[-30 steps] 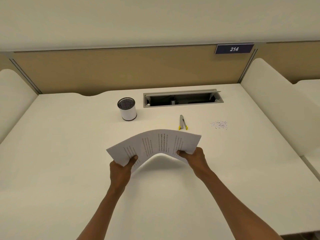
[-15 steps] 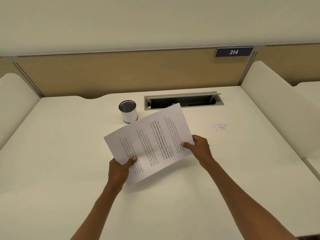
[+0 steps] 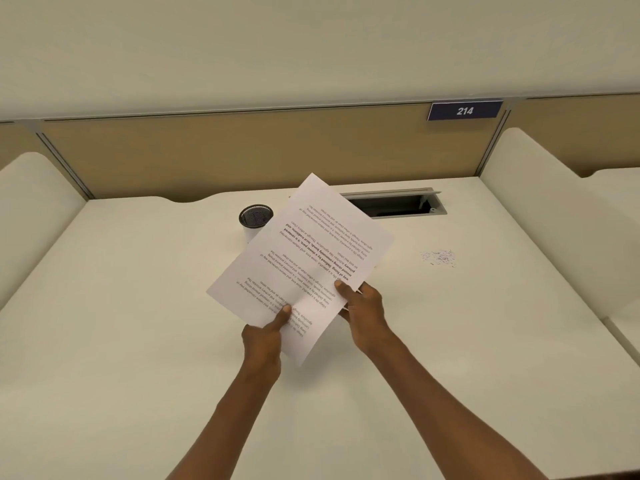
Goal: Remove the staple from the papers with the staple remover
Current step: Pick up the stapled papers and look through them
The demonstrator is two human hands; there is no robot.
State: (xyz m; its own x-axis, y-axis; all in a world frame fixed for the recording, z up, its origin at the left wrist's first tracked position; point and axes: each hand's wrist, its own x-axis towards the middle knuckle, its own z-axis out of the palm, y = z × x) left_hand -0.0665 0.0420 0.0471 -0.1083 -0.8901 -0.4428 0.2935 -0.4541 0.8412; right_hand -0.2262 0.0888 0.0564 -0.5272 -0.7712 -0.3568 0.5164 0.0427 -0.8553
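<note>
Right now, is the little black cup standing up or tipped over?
Standing up. The cup sits upright on the desk, its round mesh mouth facing up; the held papers hide its right side.

Both bare forearms reach up from the bottom edge and draw closer together toward the hands. The left hand is raised above the surface with its back toward the camera, its thumb stretched forward and pressed flat on top of the papers while the fingers are hidden beneath them, pinching the near edge. The right hand sits just beside it, slightly farther forward, thumb on top of the sheet's right edge and fingers curled under it. Both wrists are roughly straight, in line with the forearms.
</note>
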